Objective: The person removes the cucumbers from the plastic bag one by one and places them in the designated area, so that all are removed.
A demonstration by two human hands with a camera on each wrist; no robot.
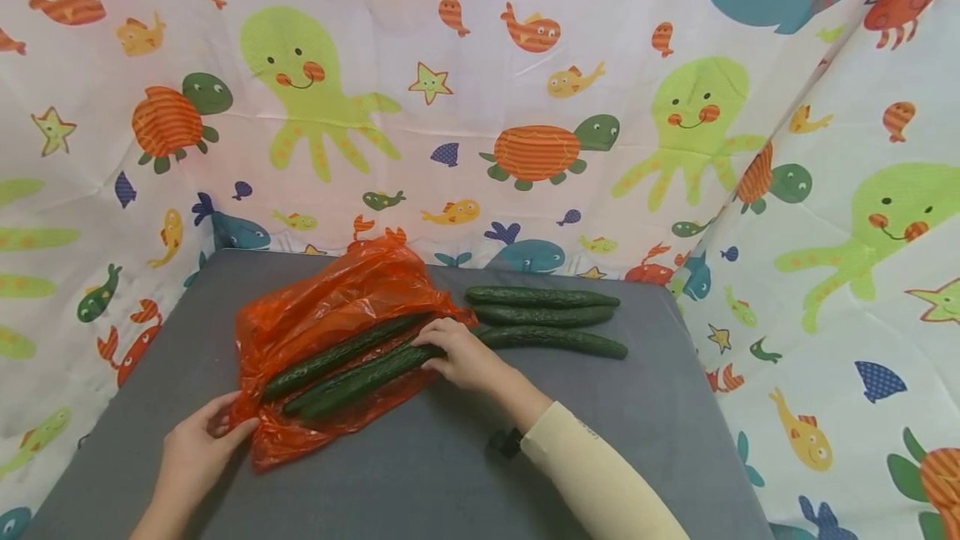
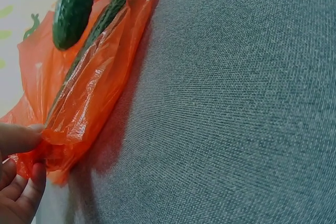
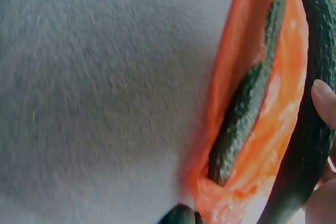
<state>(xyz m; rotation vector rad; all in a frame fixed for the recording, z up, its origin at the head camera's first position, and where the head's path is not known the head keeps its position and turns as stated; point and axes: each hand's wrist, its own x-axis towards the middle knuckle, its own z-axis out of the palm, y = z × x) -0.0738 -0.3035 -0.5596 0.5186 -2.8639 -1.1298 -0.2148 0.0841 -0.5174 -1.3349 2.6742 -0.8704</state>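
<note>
My right hand (image 1: 468, 361) grips a long dark green cucumber (image 1: 363, 384) around its right part, thumb along its side in the right wrist view. That cucumber slants over an orange-red plastic bag (image 1: 330, 294). Another cucumber (image 1: 330, 367) lies along the bag, just behind the held one. In the left wrist view a cucumber (image 2: 107, 17) is partly covered by the thin film, and the raised cucumber (image 2: 77, 11) hangs above the bag. With thumb and fingers, my left hand (image 1: 198, 444) pinches the bag's gathered near-left edge.
Several cucumbers (image 1: 543, 317) lie side by side on the grey table (image 1: 585, 432), right of the bag. A white curtain (image 1: 465, 223) printed with sea animals stands behind the table and along both sides.
</note>
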